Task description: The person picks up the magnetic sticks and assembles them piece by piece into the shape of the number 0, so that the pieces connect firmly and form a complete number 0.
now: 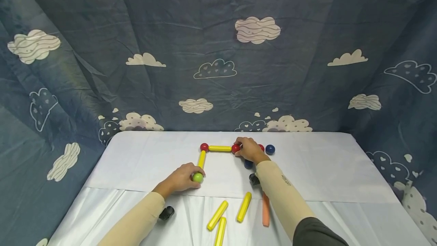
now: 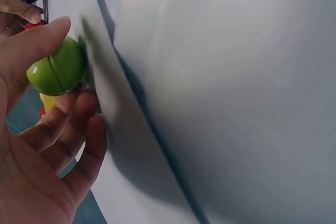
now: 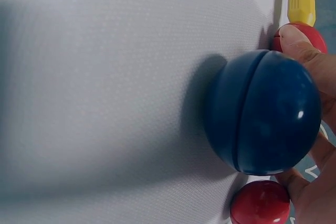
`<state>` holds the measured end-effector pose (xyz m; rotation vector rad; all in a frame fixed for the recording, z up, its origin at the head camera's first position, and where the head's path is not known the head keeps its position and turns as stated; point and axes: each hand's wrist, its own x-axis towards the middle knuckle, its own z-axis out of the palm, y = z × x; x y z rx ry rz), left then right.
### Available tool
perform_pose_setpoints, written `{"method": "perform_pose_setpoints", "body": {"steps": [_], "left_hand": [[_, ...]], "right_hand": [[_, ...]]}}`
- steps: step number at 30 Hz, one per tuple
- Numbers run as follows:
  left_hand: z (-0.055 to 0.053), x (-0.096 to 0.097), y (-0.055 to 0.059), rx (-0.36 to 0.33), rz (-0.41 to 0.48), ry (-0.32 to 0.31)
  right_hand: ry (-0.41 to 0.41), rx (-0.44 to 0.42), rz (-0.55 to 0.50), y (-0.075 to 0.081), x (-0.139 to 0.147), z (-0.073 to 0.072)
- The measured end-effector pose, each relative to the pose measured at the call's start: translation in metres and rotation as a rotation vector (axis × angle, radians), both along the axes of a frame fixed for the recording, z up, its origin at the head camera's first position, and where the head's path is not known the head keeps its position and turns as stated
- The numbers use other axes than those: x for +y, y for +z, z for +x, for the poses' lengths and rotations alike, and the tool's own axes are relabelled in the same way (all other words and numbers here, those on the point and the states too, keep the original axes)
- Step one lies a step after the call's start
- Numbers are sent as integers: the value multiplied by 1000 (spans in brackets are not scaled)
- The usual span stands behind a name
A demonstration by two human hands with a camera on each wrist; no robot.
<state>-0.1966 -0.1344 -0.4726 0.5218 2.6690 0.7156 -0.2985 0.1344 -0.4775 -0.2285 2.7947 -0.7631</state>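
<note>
My left hand [image 1: 183, 178] pinches a glossy green ball [image 1: 197, 177] between thumb and fingers, at the near end of a yellow stick [image 1: 201, 159]. That stick leads up to a red ball [image 1: 204, 147] at a corner. From there a second yellow stick [image 1: 220, 148] runs right to another red ball [image 1: 235, 149], which my right hand [image 1: 250, 150] grips with thumb and fingers. A blue ball [image 3: 262, 114] lies close by the right hand, with a loose red ball [image 3: 260, 203] beside it. The right hand partly hides both in the head view.
Another blue ball [image 1: 270, 149] sits right of the right hand. Nearer the front lie loose yellow sticks [image 1: 244, 207] and an orange stick [image 1: 266, 212], partly under the right forearm. A dark cloud-patterned curtain [image 1: 205, 86] hangs behind the white-covered table [image 1: 324, 166].
</note>
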Motion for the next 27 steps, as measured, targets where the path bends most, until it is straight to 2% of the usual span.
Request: {"method": "perform_pose_setpoints", "body": {"steps": [4,11,14,17,20,22,27], "left_hand": [[3,-1,5,12,-21,-9],[17,-7,20,123,-26,37],[25,-6,27,168,16,21],[34,-2,31,189,50,-34],[40,4,31,170,74,-98],[44,8,29,131,94,-122],[54,21,19,-53,245,-140]], "right_hand": [[5,0,3,-1,-1,0],[7,-6,8,-1,0,0],[10,0,12,0,2,-1],[9,5,17,-1,2,-1],[9,6,11,0,1,-1],[10,5,3,0,0,-1],[13,16,3,-2,0,-1]]}}
